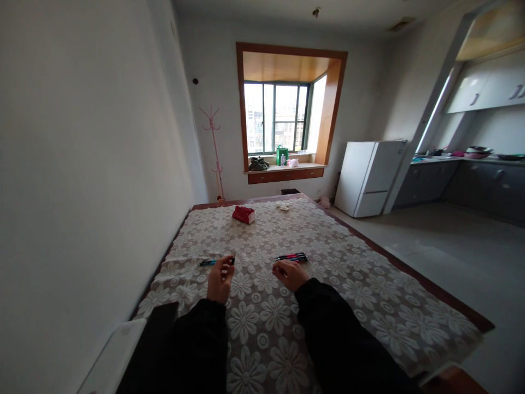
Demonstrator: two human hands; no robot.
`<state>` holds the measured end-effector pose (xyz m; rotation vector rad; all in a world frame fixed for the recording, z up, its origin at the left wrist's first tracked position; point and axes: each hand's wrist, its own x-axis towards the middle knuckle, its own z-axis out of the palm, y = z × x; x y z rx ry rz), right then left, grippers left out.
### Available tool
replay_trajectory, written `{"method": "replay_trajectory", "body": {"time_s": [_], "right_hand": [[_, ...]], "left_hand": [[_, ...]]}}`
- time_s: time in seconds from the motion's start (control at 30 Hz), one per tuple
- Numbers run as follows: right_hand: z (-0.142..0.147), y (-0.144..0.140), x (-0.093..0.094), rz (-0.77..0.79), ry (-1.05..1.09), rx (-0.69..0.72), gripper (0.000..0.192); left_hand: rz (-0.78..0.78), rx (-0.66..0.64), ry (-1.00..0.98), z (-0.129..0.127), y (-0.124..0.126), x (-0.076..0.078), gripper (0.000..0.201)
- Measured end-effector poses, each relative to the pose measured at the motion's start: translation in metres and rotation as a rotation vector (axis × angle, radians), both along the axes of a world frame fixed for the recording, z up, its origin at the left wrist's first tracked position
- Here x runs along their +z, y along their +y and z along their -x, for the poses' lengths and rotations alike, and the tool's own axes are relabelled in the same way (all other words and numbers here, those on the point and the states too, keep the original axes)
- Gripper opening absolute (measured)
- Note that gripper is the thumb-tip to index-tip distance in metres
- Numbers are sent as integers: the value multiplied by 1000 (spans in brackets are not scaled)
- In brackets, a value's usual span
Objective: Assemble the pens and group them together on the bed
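Pens are what both hands sit next to on the flower-patterned tablecloth [262, 328]. The left hand [220, 278] curls at about 11 o'clock from the person's chest, its fingertips pinched on the dark end of a blue pen [215, 261] whose barrel points away to 9 o'clock and lies flat on the cloth. The right hand [289, 273] rests loosely curled at 1 o'clock, fingers bent but closed on nothing that can be seen, just short of a small bundle of red and black pens [292, 256] lying side by side.

A good grip on the blue pen probably means holding it nearer the middle, since an end pinch lets the long barrel swing.

Room is lopsided. At 9 o'clock the table's left edge runs close beside the white wall [82, 164], so the left elbow has little space outward. At 3 o'clock the cloth spreads wide before the wooden table rim [414, 276]. Toward 12 o'clock the cloth lies open up to a red pouch [243, 214] and a small pale object [282, 206], both well apart from the hands. Beyond, a white fridge [371, 178] stands at 1 o'clock.
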<state>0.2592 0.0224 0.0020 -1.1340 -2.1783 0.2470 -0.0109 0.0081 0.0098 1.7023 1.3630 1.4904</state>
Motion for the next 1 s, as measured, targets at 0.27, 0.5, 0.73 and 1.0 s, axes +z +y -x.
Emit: {"method": "replay_trajectory", "body": {"time_s": [0.27,0.5,0.73,1.0], "right_hand": [[26,-14,-4,76,40,168,30],[19,-8,-9,87,-37,37,17],[16,-6,-9,170,-169,10,19],[17,-4,-18,126,-272,-22,33]], "left_hand": [[200,-250,-533,-27,-10,-5,42],[224,-136,3,-18,-11,-8,35],[199,-98,670,-7,-8,-13,24],[137,-182,803,-12,-11,-8,33]]}}
